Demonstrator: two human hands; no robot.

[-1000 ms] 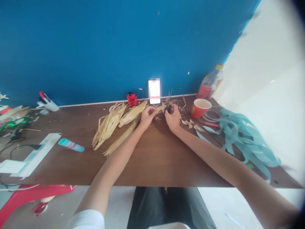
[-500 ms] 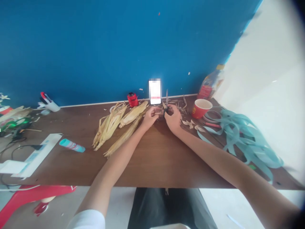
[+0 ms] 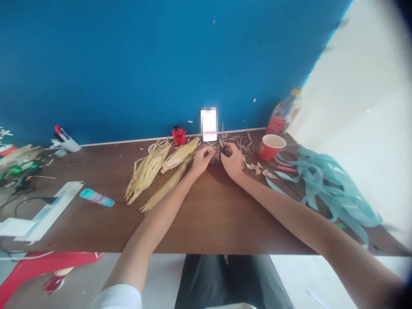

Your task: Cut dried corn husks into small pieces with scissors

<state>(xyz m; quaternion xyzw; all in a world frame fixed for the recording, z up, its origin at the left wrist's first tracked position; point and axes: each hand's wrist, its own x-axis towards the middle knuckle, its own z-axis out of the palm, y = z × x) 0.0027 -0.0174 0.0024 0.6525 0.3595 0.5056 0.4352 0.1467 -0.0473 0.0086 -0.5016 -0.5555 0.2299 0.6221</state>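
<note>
Both hands have drawn closer: our right hand (image 3: 232, 161) grips dark scissors (image 3: 221, 151), our left hand (image 3: 202, 160) seemingly pinching a thin corn-husk strip (image 3: 210, 149).

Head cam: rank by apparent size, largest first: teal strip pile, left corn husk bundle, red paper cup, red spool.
1. Pale teal strip pile
2. Left corn husk bundle
3. Red paper cup
4. Red spool: it sits farther from the camera than the cup, so that gap is unsure.

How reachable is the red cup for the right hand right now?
Likely yes: the right hand sits close to the red cup, with only flat husk scraps between, though it seems to be holding dark scissors.
</note>
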